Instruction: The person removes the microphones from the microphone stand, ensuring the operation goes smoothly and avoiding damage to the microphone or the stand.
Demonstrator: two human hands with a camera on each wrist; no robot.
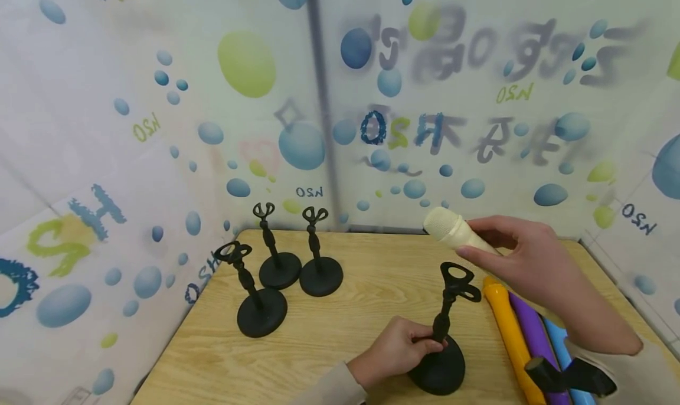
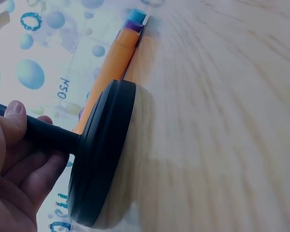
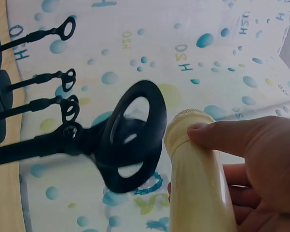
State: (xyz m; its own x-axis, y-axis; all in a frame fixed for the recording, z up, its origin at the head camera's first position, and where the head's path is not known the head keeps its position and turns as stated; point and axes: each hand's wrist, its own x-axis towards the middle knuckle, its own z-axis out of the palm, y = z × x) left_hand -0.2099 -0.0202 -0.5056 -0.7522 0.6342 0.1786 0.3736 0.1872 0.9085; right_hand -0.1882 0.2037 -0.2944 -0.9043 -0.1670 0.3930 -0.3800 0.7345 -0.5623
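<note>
My right hand (image 1: 531,260) grips a cream microphone (image 1: 451,229) near its head, tilted with the mesh end to the left. It is held in the air, above and beside the black clip of a microphone stand (image 1: 445,328). My left hand (image 1: 401,349) pinches that stand's stem just over its round base (image 2: 103,154), which sits on the table. In the right wrist view the stand's two-loop clip (image 3: 135,137) is close to the microphone's head (image 3: 193,125). My right thumb lies along the collar under the mesh.
Three more black microphone stands (image 1: 258,310) are grouped at the left of the wooden table (image 1: 212,358). Orange (image 1: 512,340), purple (image 1: 533,328) and blue (image 1: 560,346) microphones lie side by side at the right, under my right forearm. A patterned curtain (image 1: 372,175) closes off the back.
</note>
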